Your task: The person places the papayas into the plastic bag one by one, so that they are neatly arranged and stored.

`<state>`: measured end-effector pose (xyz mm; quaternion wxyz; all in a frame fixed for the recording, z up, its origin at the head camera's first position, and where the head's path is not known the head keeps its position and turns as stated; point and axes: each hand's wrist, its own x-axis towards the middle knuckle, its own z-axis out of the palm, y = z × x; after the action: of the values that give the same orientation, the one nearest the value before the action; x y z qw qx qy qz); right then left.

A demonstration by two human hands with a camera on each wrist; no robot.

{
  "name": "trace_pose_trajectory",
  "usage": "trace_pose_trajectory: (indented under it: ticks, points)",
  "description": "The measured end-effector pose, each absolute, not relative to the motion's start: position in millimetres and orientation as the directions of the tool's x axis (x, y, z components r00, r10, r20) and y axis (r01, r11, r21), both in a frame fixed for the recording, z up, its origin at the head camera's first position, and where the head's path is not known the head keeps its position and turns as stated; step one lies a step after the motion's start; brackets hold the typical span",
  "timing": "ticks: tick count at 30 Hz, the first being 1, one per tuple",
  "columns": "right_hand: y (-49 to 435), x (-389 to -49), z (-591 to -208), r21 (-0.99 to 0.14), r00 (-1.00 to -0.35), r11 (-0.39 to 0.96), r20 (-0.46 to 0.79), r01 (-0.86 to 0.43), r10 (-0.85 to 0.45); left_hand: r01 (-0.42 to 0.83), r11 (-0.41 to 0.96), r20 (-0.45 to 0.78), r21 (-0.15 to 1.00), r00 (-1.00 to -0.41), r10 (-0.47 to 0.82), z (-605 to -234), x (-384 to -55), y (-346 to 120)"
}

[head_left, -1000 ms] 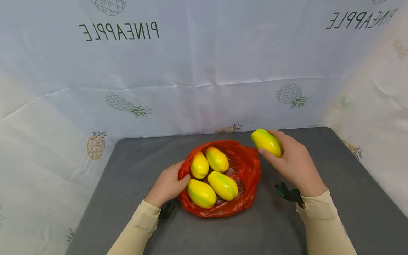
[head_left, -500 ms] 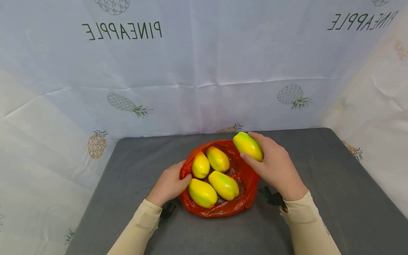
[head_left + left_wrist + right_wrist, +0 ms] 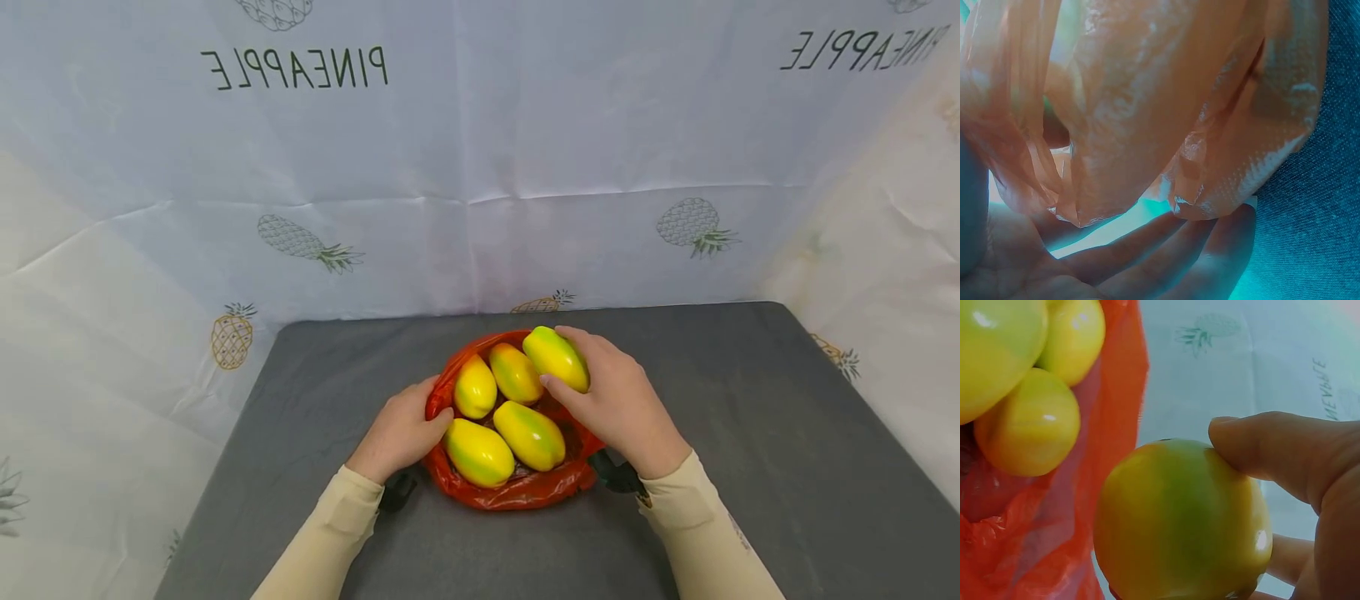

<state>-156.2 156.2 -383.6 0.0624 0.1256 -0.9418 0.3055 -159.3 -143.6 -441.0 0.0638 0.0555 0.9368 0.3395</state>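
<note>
A red plastic bag (image 3: pixel 510 498) sits wide open on the table, with several yellow-green papayas (image 3: pixel 528 435) lying inside. My left hand (image 3: pixel 399 432) holds the bag's left rim, thumb over the edge; in the left wrist view its fingers (image 3: pixel 1147 256) lie against the outside of the translucent plastic (image 3: pixel 1141 106). Over the bag's back right part, my right hand (image 3: pixel 618 404) grips another papaya (image 3: pixel 557 358) between thumb and fingers. That held papaya (image 3: pixel 1182 519) appears close up in the right wrist view, beside the bag's red side (image 3: pixel 1119 381). The hand hides part of the right rim.
The dark grey table (image 3: pixel 750 400) extends on both sides of the bag. Behind it hangs a pale cloth (image 3: pixel 480 158) printed with pineapples and mirrored lettering. A dark strap piece (image 3: pixel 617 473) hangs under the right wrist, another (image 3: pixel 397 492) under the left.
My right hand has carried its papaya leftward and slightly down, from right of the bag to over its back right part. The left hand keeps its hold on the rim.
</note>
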Motion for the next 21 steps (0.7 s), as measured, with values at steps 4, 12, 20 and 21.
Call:
trace_pose_trajectory:
  ticks: [4,12,20,21]
  points:
    - [156,-159,-389,-0.559,-0.963,0.784,0.177,-0.270,-0.205,0.060,0.756,-0.086,0.651,-0.984,0.153,-441,-159,-142]
    - [156,-163,-394,-0.557,-0.963,0.786,0.171,-0.269,-0.208,0.067,0.760,-0.084,0.647,-0.984,0.159,-441,-160,-143]
    - [157,-167,-398,-0.549,-0.970,0.799,0.137,-0.244,-0.202,0.066,0.766,-0.087,0.640,-0.984,0.157,-443,-160,-142]
    - [157,-167,-399,-0.547,-0.971,0.802,0.131,-0.240,-0.202,0.065,0.766,-0.086,0.640,-0.984,0.155,-443,-160,-142]
